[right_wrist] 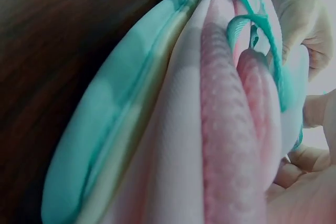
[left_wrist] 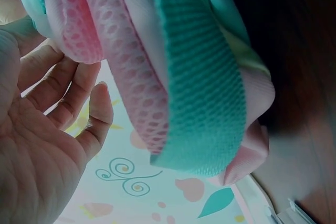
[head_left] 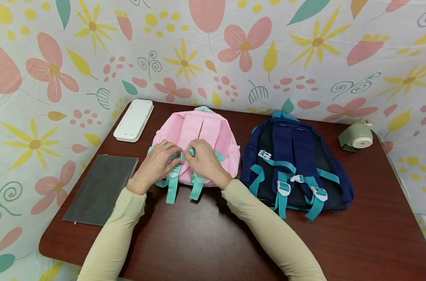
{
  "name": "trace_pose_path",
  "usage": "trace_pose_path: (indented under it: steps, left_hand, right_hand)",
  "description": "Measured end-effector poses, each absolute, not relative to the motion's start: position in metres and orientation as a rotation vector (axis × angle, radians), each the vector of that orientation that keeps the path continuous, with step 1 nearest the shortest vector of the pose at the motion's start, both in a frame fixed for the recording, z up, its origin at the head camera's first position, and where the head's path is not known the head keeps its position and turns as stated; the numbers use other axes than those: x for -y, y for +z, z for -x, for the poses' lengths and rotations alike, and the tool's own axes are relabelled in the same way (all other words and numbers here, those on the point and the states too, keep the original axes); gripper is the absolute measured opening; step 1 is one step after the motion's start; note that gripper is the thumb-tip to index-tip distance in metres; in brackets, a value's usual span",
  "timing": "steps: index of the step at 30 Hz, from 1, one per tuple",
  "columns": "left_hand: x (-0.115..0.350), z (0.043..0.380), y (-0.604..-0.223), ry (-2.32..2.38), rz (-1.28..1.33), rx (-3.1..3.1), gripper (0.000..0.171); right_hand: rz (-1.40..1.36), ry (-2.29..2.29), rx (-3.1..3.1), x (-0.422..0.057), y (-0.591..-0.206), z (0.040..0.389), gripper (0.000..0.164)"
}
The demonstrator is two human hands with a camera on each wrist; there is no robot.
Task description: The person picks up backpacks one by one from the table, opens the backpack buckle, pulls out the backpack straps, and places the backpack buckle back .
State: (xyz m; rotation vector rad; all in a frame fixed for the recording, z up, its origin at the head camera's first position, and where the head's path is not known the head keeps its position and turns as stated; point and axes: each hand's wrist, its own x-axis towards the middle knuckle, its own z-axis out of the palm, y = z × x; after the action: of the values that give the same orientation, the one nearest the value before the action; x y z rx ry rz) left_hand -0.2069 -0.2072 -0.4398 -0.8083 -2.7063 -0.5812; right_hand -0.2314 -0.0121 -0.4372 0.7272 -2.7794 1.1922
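Observation:
A small pink backpack with teal trim lies on the table, its shoulder straps facing up. Over its middle, my left hand pinches the teal strap between thumb and fingers. Close beside it, my right hand pinches the teal strap from the other side. The fingers hide any buckle between them. Two teal webbing ends hang below the shoulder straps toward the table's front. In the left wrist view, a teal webbing loop stands at the bag's side, beyond the curved fingers.
Right of the pink bag lies a navy backpack with teal straps and white buckles. A green and white device stands at the back right. At the left are a white case and a dark flat folder. A flowered cloth hangs behind the table.

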Motion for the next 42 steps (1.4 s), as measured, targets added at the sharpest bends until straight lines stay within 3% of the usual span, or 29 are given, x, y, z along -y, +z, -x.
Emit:
trace_pose_path:
  steps: [22,29,42]
  left_hand:
    - [0.2074,0.2069,-0.4403,-0.578,0.797,2.726,0.025]
    - [0.2072,0.2060,-0.4394,-0.543,0.799,2.724,0.026]
    - [0.2060,0.2067,-0.4413,-0.572,0.791,2.714,0.022]
  right_hand:
    - [-0.643,1.346,2.791,0.0097,-0.4348,0.2330,0.017]
    - [-0.680,1.194,2.831,0.0119,-0.4330,0.2325,0.021]
    - [-0.633,1.273,2.814,0.0116,-0.4327,0.2312,0.015]
